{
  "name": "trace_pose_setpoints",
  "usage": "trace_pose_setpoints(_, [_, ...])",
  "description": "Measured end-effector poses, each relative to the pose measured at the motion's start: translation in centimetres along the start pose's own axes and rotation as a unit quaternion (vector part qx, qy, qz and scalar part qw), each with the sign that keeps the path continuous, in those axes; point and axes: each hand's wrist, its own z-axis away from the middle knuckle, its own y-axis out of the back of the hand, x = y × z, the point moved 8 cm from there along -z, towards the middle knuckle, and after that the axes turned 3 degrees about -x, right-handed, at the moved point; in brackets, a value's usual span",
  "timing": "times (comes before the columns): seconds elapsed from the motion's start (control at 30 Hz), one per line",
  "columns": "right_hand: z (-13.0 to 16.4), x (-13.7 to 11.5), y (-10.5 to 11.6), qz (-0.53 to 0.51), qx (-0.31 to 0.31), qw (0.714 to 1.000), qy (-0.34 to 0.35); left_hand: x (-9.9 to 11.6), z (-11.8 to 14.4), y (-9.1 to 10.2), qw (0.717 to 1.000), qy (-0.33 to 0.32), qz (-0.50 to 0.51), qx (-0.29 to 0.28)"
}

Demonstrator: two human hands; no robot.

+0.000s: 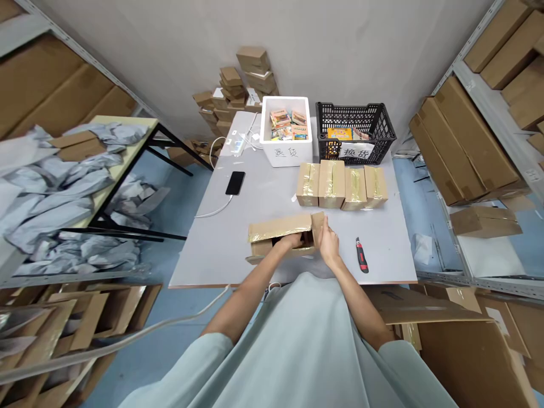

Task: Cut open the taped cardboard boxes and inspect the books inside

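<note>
A brown cardboard box point(278, 226) with shiny tape along its flap lies near the front of the table, its top partly open. My left hand point(293, 240) reaches into the opening; its fingers are mostly hidden inside, and what they touch does not show. At the box's right end, my right hand point(328, 241) is closed on the raised cardboard flap. A red and black box cutter point(361, 255) lies to the right of that hand, apart from it. Several taped small boxes point(331, 184) stand in a row behind.
On the grey table point(204, 249) are a phone point(235, 183) with a cable, a white foam bin point(285, 153) and a black crate point(378, 144), both holding small packets. Stacked boxes point(229, 90) stand behind. Shelves flank the table, and grey parcels point(63, 209) lie at left.
</note>
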Motion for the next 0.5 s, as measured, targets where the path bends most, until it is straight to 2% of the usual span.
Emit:
trace_pose_setpoints(0.07, [0.1,0.4,-0.1,-0.014,0.001,1.000,0.003,0.2,1.8,-1.2,0.999,0.026,-0.003,0.020])
trace_pose_setpoints(0.17, [-0.2,0.8,0.2,-0.013,0.007,1.000,0.002,1.2,4.8,-2.6,0.995,0.060,-0.004,0.080])
trace_pose_setpoints(0.3, [-0.5,-0.4,1.9,0.063,0.060,0.995,0.054,2.9,7.5,-3.6,0.987,0.071,-0.001,0.145])
trace_pose_setpoints(0.33, [-0.4,-1.0,1.7,0.087,0.047,0.992,0.081,3.1,7.8,-3.7,0.986,0.066,0.002,0.152])
trace_pose_setpoints(0.4, [0.1,-2.2,0.4,0.118,-0.023,0.981,0.155,3.3,7.9,-3.7,0.985,0.057,0.010,0.161])
trace_pose_setpoints(0.5, [1.7,-3.8,-1.9,0.117,-0.122,0.950,0.264,3.0,7.4,-3.3,0.984,0.050,0.025,0.171])
